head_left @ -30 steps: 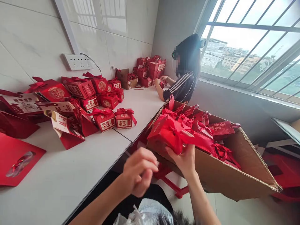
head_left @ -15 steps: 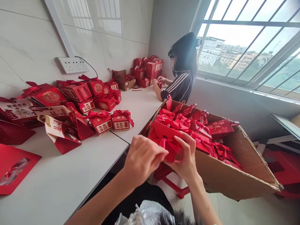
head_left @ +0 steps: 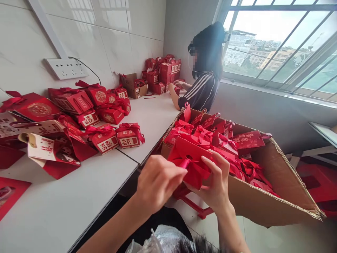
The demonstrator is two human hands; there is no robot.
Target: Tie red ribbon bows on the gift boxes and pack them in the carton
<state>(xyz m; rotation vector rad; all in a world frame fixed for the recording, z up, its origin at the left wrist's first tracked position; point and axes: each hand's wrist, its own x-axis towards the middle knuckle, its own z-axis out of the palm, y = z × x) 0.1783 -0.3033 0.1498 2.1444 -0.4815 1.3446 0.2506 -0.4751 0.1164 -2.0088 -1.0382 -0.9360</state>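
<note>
Your left hand (head_left: 156, 184) has its fingers curled in, with thumb and forefinger brought together at the tips on the ribbon (head_left: 185, 163) of a red box (head_left: 181, 148). Your right hand (head_left: 217, 186) is partly spread, gripping that box: the fingers lie over its right edge and the thumb is below, its tip hard to make out. The box sits between both sets of fingers, tilted, at the near edge of a cardboard carton (head_left: 263, 203). Beyond your right fingers, the carton holds more ribboned boxes (head_left: 204, 133). Left of your left fingers is a white table (head_left: 105, 182) bearing a ribboned box (head_left: 130, 136) and others behind it. Below your fingers is a red stool (head_left: 202, 212). Well beyond them, a co-worker (head_left: 201, 88) sits at the table's far part
</note>
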